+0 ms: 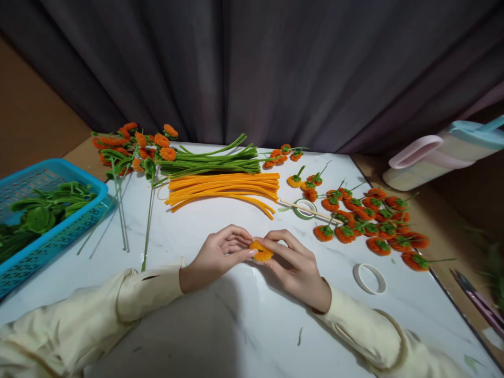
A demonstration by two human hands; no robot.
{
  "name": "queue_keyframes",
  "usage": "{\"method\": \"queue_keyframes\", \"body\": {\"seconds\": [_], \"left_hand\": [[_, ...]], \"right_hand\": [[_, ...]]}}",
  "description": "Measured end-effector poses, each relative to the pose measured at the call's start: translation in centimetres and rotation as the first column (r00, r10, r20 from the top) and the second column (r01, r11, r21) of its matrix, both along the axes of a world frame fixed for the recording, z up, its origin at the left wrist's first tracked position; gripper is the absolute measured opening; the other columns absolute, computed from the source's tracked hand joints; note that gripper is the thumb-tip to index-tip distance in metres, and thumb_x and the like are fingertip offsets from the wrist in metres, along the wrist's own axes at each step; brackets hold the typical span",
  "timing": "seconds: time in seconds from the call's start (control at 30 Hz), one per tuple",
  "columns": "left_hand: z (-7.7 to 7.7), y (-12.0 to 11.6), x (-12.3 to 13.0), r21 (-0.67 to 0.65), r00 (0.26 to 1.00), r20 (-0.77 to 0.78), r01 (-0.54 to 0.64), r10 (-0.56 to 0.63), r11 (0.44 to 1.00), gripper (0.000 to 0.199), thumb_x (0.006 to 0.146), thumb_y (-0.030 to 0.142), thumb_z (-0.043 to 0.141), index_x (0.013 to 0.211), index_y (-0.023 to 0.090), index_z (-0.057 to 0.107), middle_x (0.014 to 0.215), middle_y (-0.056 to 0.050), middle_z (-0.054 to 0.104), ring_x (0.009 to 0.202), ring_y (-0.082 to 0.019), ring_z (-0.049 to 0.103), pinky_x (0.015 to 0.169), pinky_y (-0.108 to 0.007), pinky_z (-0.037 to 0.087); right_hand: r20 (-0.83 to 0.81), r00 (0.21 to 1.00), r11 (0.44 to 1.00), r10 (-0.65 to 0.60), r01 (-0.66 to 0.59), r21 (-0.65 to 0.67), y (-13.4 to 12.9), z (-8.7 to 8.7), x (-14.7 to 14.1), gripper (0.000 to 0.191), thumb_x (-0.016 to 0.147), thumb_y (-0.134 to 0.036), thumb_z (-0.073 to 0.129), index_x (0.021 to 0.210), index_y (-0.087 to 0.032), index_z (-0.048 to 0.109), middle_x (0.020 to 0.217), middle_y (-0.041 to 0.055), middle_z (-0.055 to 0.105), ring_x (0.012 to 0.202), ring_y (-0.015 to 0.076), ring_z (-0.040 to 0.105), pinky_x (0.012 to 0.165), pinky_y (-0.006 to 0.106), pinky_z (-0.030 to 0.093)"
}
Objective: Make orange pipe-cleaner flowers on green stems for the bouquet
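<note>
A small yellow-orange pipe-cleaner flower head (263,252) is held between both hands, above the white marbled table. My left hand (220,257) pinches its left edge with thumb and fingertips. From the other side, my right hand (293,266) grips it between thumb and fingers. Just beyond the hands lies a bundle of yellow-orange pipe cleaners (224,190), with a bundle of green pipe cleaners (212,160) behind it. Several orange pipe-cleaner flowers (364,212) with green backs lie on the right.
A blue basket (59,236) with green leaf pieces stands left. Stemmed orange flowers (161,140) lie at the back left. A green tape roll (304,209) with a thin stick, a white tape roll (370,278), pink-handled scissors (478,299) and a tumbler (437,155) are on the right.
</note>
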State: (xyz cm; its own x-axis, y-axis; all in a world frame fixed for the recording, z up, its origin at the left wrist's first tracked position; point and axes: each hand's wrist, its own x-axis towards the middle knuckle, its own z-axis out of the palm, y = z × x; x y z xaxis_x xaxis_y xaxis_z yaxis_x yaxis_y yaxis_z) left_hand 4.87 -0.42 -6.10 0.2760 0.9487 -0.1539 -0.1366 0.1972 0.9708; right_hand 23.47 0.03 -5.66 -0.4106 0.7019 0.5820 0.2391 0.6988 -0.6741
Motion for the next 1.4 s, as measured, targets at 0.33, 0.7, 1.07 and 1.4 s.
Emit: {"method": "queue_keyframes", "body": {"seconds": [0.33, 0.7, 1.07, 1.4], "left_hand": [[1.2, 0.5, -0.1, -0.1, 0.983, 0.081, 0.17, -0.162, 0.98, 0.032, 0.074, 0.035, 0.07, 0.094, 0.014, 0.059, 0.092, -0.004, 0.061, 0.083, -0.013, 0.057, 0.075, -0.025, 0.047], [0.4, 0.2, -0.4, 0.074, 0.996, 0.006, 0.088, -0.088, 0.993, 0.031, 0.073, 0.025, 0.071, 0.1, 0.015, 0.059, 0.097, -0.005, 0.06, 0.08, -0.011, 0.055, 0.075, -0.024, 0.046], [0.2, 0.1, -0.6, 0.423, 0.984, -0.177, 0.06, 0.017, 0.904, 0.036, 0.071, 0.022, 0.074, 0.105, 0.017, 0.065, 0.093, -0.006, 0.064, 0.082, -0.013, 0.058, 0.075, -0.024, 0.049], [0.1, 0.3, -0.8, 0.516, 0.992, -0.123, 0.033, 0.036, 0.856, 0.02, 0.073, 0.017, 0.071, 0.092, 0.017, 0.071, 0.09, -0.008, 0.068, 0.085, -0.015, 0.064, 0.073, -0.022, 0.052]], "right_hand": [[0.025, 0.995, 0.995, -0.094, 0.093, 0.046, -0.2, -0.1, 0.0, 0.035, 0.082, -0.021, 0.064, 0.115, -0.02, 0.052, 0.101, 0.0102, 0.056, 0.092, 0.0209, 0.058, 0.078, 0.035, 0.052], [0.016, 1.0, 1.0, 0.004, -0.004, -0.003, -0.1, 0.1, 0.3, 0.038, 0.087, -0.012, 0.052, 0.124, -0.023, 0.052, 0.107, 0.0104, 0.057, 0.096, 0.0196, 0.057, 0.082, 0.034, 0.051], [-0.059, 0.997, 0.993, 0.05, -0.057, -0.106, 0.1, 0.2, 0.7, 0.04, 0.086, -0.019, 0.058, 0.126, -0.024, 0.054, 0.11, 0.0101, 0.057, 0.101, 0.0196, 0.057, 0.087, 0.033, 0.049], [-0.122, 0.992, 0.971, 0.037, -0.064, -0.231, 0.3, 0.0, 0.7, 0.033, 0.082, -0.022, 0.065, 0.114, -0.027, 0.064, 0.103, 0.0074, 0.064, 0.092, 0.0177, 0.061, 0.08, 0.03, 0.052]]}}
